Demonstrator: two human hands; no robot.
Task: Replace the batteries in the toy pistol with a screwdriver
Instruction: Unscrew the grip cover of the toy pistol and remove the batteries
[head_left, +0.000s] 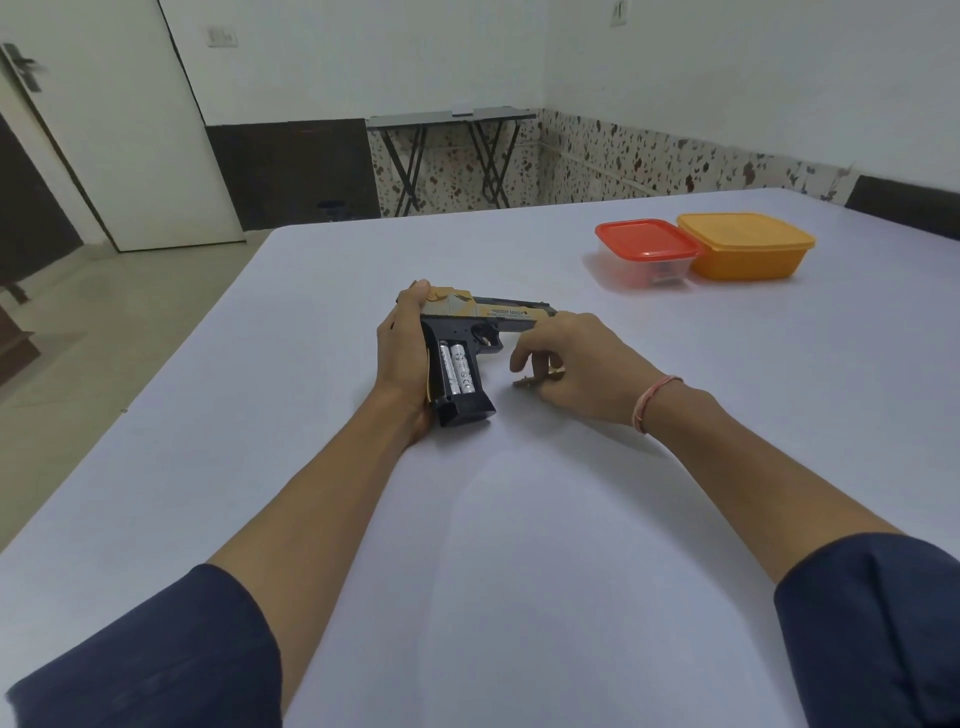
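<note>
Now the left hand (402, 353) cups the back and grip of the toy pistol (467, 338), steadying it flat on the tabletop (519, 519) with the barrel pointing right. The grip cover is off and two batteries (457, 370) lie side by side in the open bay. The right hand (566, 364) sits just right of the grip, fingers curled over a small brownish item (524, 383) on the cloth; whether it has hold of it I cannot tell. I judge the cells are seated or awaiting removal; next comes prying them out or refitting the cover. Two lidded boxes, red (647, 249) and orange (745, 244), stand far right.
</note>
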